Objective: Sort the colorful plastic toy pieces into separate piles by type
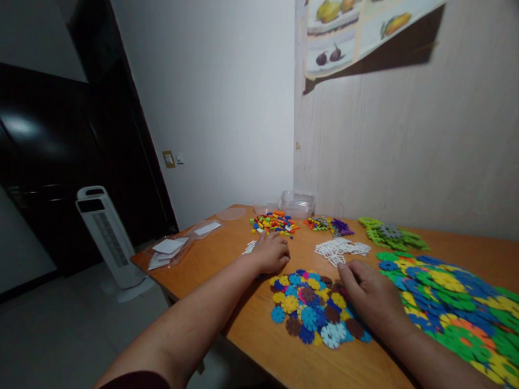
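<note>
My left hand point(271, 252) rests palm down on the table, fingers slightly apart. Beside it lie a few small white plastic pieces point(248, 248), partly covered by the hand. My right hand point(369, 293) is closed, thumb and forefinger pressed together at the near edge of a cluster of white lattice pieces point(341, 249), apparently pinching one of them. Between my hands and nearer to me spreads a pile of small notched discs point(307, 307) in blue, yellow, brown and pale blue. Beyond my left hand is a heap of small bright plastic pieces point(273, 222).
Large flower-shaped discs point(462, 306) cover the table's right side. Behind lie green interlocking pieces point(388, 233) and purple ones point(342, 227). A clear plastic box point(297, 203) stands by the wall. Plastic bags with white cards point(169, 248) lie at the left edge; a tower fan point(109, 241) stands beyond.
</note>
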Available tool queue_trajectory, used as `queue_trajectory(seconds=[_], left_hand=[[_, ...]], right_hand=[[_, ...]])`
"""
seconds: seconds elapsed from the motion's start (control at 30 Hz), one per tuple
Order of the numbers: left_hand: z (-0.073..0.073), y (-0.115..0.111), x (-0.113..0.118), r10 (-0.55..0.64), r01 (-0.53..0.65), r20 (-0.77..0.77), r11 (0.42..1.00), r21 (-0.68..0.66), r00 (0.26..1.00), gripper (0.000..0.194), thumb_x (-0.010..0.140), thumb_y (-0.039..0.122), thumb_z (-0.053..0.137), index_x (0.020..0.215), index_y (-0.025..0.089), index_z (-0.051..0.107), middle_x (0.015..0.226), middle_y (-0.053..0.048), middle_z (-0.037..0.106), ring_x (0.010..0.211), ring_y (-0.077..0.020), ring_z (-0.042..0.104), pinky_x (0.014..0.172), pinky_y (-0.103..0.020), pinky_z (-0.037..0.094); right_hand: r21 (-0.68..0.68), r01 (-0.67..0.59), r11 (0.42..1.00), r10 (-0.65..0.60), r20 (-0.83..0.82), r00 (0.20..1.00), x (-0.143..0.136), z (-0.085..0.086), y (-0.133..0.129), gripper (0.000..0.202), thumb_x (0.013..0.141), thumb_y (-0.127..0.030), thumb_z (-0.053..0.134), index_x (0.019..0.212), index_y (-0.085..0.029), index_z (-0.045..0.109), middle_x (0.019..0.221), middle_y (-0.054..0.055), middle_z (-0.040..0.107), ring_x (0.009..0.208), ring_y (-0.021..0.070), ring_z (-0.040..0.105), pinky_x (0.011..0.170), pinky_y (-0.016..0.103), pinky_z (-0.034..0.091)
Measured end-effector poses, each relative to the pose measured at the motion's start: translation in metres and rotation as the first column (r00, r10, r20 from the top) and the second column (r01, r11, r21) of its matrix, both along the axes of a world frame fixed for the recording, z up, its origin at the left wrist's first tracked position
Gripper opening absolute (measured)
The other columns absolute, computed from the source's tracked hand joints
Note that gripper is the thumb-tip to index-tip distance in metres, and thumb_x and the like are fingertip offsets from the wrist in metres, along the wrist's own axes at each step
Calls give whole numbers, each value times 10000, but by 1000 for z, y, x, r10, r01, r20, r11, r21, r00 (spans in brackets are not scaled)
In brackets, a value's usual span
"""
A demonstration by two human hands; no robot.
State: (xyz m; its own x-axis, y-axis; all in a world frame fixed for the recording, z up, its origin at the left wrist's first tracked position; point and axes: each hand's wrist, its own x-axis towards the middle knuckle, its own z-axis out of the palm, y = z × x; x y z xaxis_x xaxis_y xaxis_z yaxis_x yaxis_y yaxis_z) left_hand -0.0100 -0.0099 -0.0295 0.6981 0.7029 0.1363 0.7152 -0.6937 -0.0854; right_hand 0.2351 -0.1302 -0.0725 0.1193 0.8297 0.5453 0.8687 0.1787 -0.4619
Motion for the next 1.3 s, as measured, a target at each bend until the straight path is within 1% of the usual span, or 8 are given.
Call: queue_trajectory(seconds=[0.3, 0.5, 0.67, 0.77, 0.9, 1.0, 1.17, 1.3], left_hand=[[3, 11, 8, 164, -157, 47, 981, -117, 985, 233, 803, 420, 666, 913, 217, 697, 1117, -71, 638, 1168, -270, 502, 1031, -410, 369], [4, 10, 11, 280, -269, 47, 949, -166, 959, 283, 771, 476, 696, 893, 222, 676, 1105, -64, 637, 1134, -279, 524, 1027, -441, 367], [4, 1, 17, 304, -291, 162, 951, -101, 939, 211, 738, 419, 732, 807, 223, 692, 1062, -63, 661, 1125, -283, 525, 1072, -486, 307], [6, -5, 22, 341, -298, 275, 936, -188, 899, 190, 750, 394, 718, 747, 208, 682, 884, -48, 675, 983, -242, 575, 975, -410, 400], [11, -13, 25, 362, -95, 478, 863, -495, 800, 282, 843, 445, 613, 830, 168, 664, 702, -8, 627, 674, -142, 557, 659, -255, 443], [17, -15, 18, 281, 36, 540, 864, -502, 794, 344, 874, 483, 559, 918, 159, 665, 762, -7, 640, 686, -136, 548, 633, -241, 432], [24, -15, -5, 108, -57, 217, 972, -227, 970, 208, 750, 330, 689, 922, 221, 729, 1039, -44, 660, 1036, -235, 536, 951, -349, 408], [24, -19, -15, 67, -70, -37, 992, -108, 997, 239, 690, 266, 695, 920, 288, 753, 1114, -45, 615, 1132, -283, 462, 1051, -427, 311]], right_hand=[[9, 5, 1000, -5, -65, 998, -6, 5, -4, 376, 976, -459, 396, 709, -232, 532, 710, 18, 591, 682, 178, 565, 612, 287, 319], [-8, 16, 1000, -17, -69, 997, -6, 5, -3, 348, 976, -451, 391, 766, -236, 568, 773, 21, 614, 738, 186, 583, 623, 287, 321], [-21, 19, 1000, -20, -59, 998, -7, 6, -3, 351, 969, -458, 396, 762, -236, 572, 775, 17, 618, 738, 185, 586, 614, 287, 315], [-22, 22, 1000, -24, -59, 998, -7, 6, -3, 348, 966, -453, 399, 758, -234, 572, 773, 14, 614, 742, 184, 587, 615, 287, 315], [-10, 17, 1000, -17, -56, 998, -7, 6, -2, 344, 964, -441, 395, 755, -232, 571, 774, 19, 615, 734, 181, 583, 612, 286, 314], [-11, 15, 1000, -16, -51, 999, -7, 6, -3, 342, 964, -437, 396, 758, -229, 573, 782, 23, 617, 733, 181, 581, 618, 288, 316], [-11, 5, 1000, -6, -49, 999, -6, 5, -2, 347, 971, -438, 388, 756, -230, 565, 776, 26, 614, 737, 186, 581, 620, 288, 323], [-17, 26, 1000, -27, -60, 998, -5, 6, -1, 342, 973, -442, 389, 790, -231, 587, 811, 32, 637, 777, 193, 593, 630, 285, 334]])
